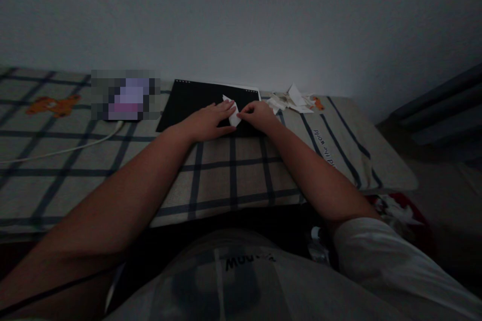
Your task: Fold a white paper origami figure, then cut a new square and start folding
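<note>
A small piece of folded white paper (235,118) lies on a black sheet or pad (196,96) with punched holes along its far edge. Stretched out flat, my left hand (211,119) rests on the pad, with its fingertips over the left part of the paper and its thumb just below it. My right hand (259,114) pinches the paper's right edge between thumb and forefinger. Part of the paper is hidden beneath my left fingers.
Several white paper pieces (295,100) sit right of the pad. At the left is a blurred-out phone (130,99) with a white cable (81,149). The plaid tablecloth (214,175) reaches the wall. Below right are a capped bottle (318,247) and a red container (419,223) holding white scraps.
</note>
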Available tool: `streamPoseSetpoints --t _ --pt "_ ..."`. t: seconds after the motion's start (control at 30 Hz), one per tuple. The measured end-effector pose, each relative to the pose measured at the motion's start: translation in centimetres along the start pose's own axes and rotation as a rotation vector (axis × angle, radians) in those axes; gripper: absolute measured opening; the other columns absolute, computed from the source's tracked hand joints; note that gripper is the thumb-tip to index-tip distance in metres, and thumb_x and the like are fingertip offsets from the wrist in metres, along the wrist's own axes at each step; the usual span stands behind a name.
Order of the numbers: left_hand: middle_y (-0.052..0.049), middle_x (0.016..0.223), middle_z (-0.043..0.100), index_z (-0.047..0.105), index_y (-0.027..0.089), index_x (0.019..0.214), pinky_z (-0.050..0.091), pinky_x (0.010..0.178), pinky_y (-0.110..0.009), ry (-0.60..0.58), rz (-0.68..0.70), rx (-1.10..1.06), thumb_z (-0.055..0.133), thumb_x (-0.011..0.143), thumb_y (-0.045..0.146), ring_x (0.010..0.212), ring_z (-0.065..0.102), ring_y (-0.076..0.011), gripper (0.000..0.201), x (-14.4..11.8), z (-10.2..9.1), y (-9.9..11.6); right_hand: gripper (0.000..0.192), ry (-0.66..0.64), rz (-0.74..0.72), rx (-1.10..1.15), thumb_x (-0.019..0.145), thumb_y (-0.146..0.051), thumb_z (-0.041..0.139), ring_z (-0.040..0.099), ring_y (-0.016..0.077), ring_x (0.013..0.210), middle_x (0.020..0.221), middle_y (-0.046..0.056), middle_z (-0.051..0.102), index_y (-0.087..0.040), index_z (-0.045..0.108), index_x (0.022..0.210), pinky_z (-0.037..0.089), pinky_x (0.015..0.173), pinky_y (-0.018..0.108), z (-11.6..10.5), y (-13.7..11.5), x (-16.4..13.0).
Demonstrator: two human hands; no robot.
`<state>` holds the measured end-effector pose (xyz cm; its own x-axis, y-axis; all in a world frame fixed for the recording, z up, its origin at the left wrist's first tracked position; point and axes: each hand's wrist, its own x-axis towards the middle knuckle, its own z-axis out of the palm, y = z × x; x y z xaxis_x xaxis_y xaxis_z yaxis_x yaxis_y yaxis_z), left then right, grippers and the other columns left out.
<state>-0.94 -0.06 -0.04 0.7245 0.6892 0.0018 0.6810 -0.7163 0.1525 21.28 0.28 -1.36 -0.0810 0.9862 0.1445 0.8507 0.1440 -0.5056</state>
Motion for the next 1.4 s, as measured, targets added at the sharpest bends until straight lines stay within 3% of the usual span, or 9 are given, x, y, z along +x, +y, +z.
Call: streamPoseSetpoints --t 0.2,0.4,0.53,0.7,0.8,0.9,1.03,1.17,1.4 --pt "-0.016 0.184 0.021 0.03 0.012 0.174 0.021 0.139 -0.047 -0.004 -0.001 -0.02 0.053 0.105 0.046 0.172 0.02 -0.029 0.081 0.2 0.1 -0.1 0.029 0.061 0.016 -0.073 0.096 -0.051 0.074 0.07 0.034 0.115 0.108 0.009 0.081 -0.025 0.086 0.09 0.05 0.102 0.055 -0.2 -0.5 -0.3" --pt "-0.015 0.184 0.022 0.03 0.016 0.175 0.023 0.139 -0.047 0.049 0.009 -0.068 0.058 0.103 0.046 0.171 0.023 -0.0296 0.084 0.1 0.0 -0.1 0.024 0.057 -0.023 0.044 0.092 -0.046 0.079 0.072 0.0285 0.103 0.1 0.007 0.081 -0.023 0.085 0.09 0.052 0.094 0.046 0.0 -0.3 -0.1" --pt "-0.013 0.182 0.032 0.035 0.021 0.174 0.03 0.137 -0.049 0.274 -0.062 -0.133 0.063 0.102 0.049 0.167 0.034 -0.0322 0.082 0.0 -0.2 0.0 0.029 0.081 -0.014 0.22 0.096 -0.047 0.074 0.072 0.0245 0.092 0.094 0.006 0.08 -0.02 0.083 0.089 0.053 0.088 0.04 -0.6 0.1 0.0" --pt "-0.014 0.159 0.064 0.056 0.022 0.162 0.049 0.122 -0.05 0.537 -0.287 -0.409 0.056 0.106 0.049 0.14 0.064 -0.0317 0.063 0.6 0.2 -0.2 0.03 0.162 -0.044 0.416 0.096 -0.049 0.072 0.069 0.0219 0.091 0.09 0.003 0.078 -0.021 0.079 0.086 0.053 0.087 0.037 -0.8 0.2 0.3" --pt "-0.013 0.135 0.079 0.074 0.018 0.143 0.061 0.1 -0.044 0.525 -0.315 -0.738 0.061 0.101 0.06 0.117 0.074 -0.03 0.061 1.1 0.9 -0.3 0.037 0.198 -0.116 0.517 0.094 -0.057 0.073 0.066 0.0201 0.087 0.084 0.002 0.074 -0.021 0.075 0.083 0.052 0.085 0.036 -0.3 0.1 0.4" --pt "-0.011 0.112 0.084 0.086 0.017 0.115 0.06 0.088 -0.038 0.514 -0.332 -0.898 0.07 0.092 0.067 0.1 0.075 -0.0279 0.057 1.3 1.3 -0.4 0.041 0.206 -0.167 0.561 0.09 -0.06 0.077 0.06 0.018 0.08 0.078 0.001 0.069 -0.021 0.072 0.079 0.048 0.079 0.034 0.0 0.0 0.3" --pt "-0.008 0.1 0.084 0.087 0.018 0.097 0.057 0.088 -0.034 0.542 -0.305 -0.931 0.084 0.083 0.057 0.093 0.073 -0.0241 0.041 1.3 1.4 -0.5 0.041 0.193 -0.163 0.564 0.089 -0.059 0.079 0.052 0.0156 0.073 0.072 -0.001 0.062 -0.022 0.068 0.076 0.041 0.071 0.032 0.3 -0.2 0.2" --pt "-0.006 0.093 0.083 0.087 0.018 0.092 0.055 0.085 -0.033 0.55 -0.308 -0.94 0.085 0.081 0.049 0.088 0.071 -0.0217 0.033 1.3 1.5 -0.8 0.041 0.177 -0.167 0.557 0.088 -0.058 0.08 0.05 0.0151 0.071 0.071 -0.002 0.059 -0.022 0.064 0.075 0.04 0.069 0.032 0.5 -0.2 0.2" --pt "-0.005 0.087 0.082 0.085 0.018 0.085 0.054 0.085 -0.033 0.547 -0.299 -0.953 0.084 0.082 0.049 0.084 0.07 -0.0207 0.031 1.3 1.3 -1.0 0.039 0.157 -0.162 0.608 0.092 -0.06 0.074 0.058 0.0167 0.077 0.081 0.001 0.065 -0.022 0.064 0.087 0.047 0.076 0.033 0.9 0.2 0.6"
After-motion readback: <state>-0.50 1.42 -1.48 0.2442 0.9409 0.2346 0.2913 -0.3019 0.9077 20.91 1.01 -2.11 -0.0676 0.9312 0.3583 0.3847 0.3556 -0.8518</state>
